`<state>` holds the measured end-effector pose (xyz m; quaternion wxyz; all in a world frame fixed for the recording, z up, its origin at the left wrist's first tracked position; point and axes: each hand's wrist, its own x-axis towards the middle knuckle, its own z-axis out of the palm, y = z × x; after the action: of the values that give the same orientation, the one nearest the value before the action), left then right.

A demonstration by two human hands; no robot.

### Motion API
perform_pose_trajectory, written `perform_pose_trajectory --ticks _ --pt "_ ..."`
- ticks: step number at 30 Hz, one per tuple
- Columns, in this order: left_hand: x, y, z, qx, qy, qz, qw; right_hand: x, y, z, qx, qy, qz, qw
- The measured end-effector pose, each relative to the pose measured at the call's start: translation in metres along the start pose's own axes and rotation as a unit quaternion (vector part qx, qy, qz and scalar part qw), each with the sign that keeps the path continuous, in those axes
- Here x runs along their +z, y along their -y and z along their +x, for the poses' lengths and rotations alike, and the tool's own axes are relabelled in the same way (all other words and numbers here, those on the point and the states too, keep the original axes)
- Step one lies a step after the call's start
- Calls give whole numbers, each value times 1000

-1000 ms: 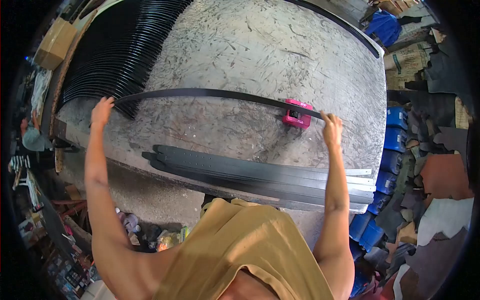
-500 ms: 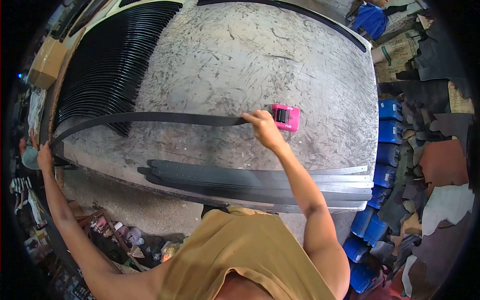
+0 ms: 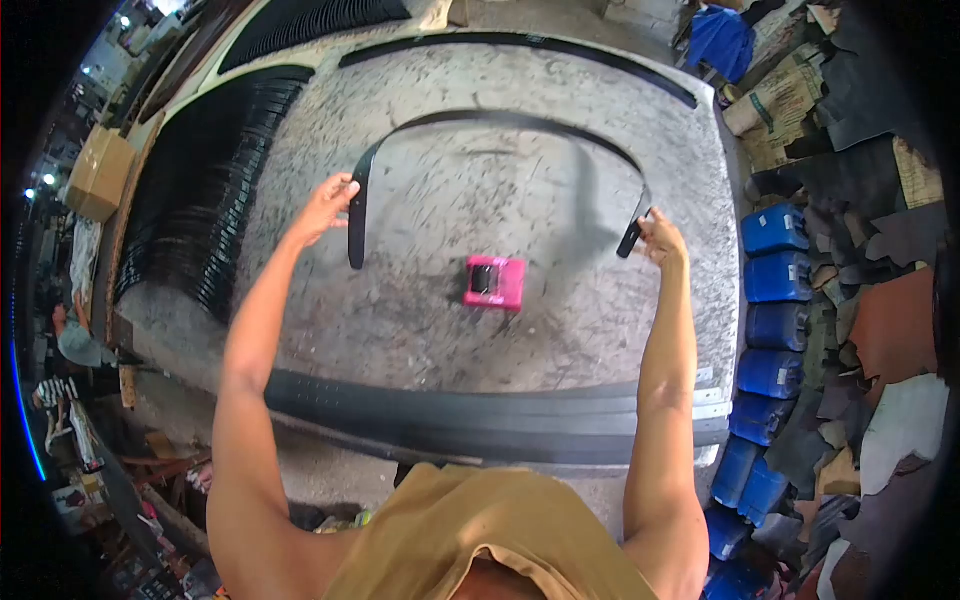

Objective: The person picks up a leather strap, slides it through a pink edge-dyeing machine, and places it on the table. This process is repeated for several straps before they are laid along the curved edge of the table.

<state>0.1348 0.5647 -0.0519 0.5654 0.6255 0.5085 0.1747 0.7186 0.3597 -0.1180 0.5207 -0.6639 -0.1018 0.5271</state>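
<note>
A long black belt strap arches over the table, bowed away from me. My left hand pinches it near one end, which hangs below the fingers. At the other side my right hand grips it near the opposite end, where a short tip sticks out. Between the hands, on the worn grey table, sits a small pink box with a black part, perhaps a roller. Along the near edge lies a stack of dark straps, some with punched holes.
Rows of glossy black straps cover the table's left side. Another strap lies along the far edge. Blue jerrycans line the right side, beside leather scraps. A cardboard box and another person are at left.
My left hand has swung in from the far left over the table. My right hand has moved right. The strap, stretched nearly straight before, is now bent into an arch.
</note>
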Motion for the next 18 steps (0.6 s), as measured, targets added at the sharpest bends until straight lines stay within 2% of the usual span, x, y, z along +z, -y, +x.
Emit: perform_pose_trajectory --ticks 2,3,5,6,7,8,9,10,13,14,15,17,18 --pt "11 14 35 -59 32 -20 998 -19 -1 16 28 13 -69 997" --pt "14 20 44 -51 31 -17 998 -22 1 17 39 9 -102 994" --pt "15 38 52 -141 18 -53 988 -36 -2 33 61 1 -144 988" --pt "11 49 58 -150 30 -50 987 -35 -1 32 34 -55 -197 978" --pt "6 61 62 -161 43 -46 985 -44 -3 42 31 -56 -193 979" --pt "2 73 68 -157 43 -43 986 -56 -9 58 10 -74 -270 960" --pt "-1 87 71 -190 15 -38 981 -65 -13 70 -8 -91 -346 934" --pt "-4 96 73 -222 -12 -33 974 -68 -14 73 -30 -106 -341 934" --pt "-7 106 69 -205 -49 -23 977 -72 -3 63 -33 -94 -320 942" --pt "-11 107 68 -195 -32 -12 980 -74 -3 64 -29 -94 -324 941" --pt "-10 110 67 -200 -29 -14 979 -76 -5 65 -61 -107 -348 929" --pt "0 89 57 -215 -150 37 964 -84 -3 61 -125 -135 -394 901" --pt "3 85 55 -216 -142 37 965 -59 22 25 -132 -146 -475 858"
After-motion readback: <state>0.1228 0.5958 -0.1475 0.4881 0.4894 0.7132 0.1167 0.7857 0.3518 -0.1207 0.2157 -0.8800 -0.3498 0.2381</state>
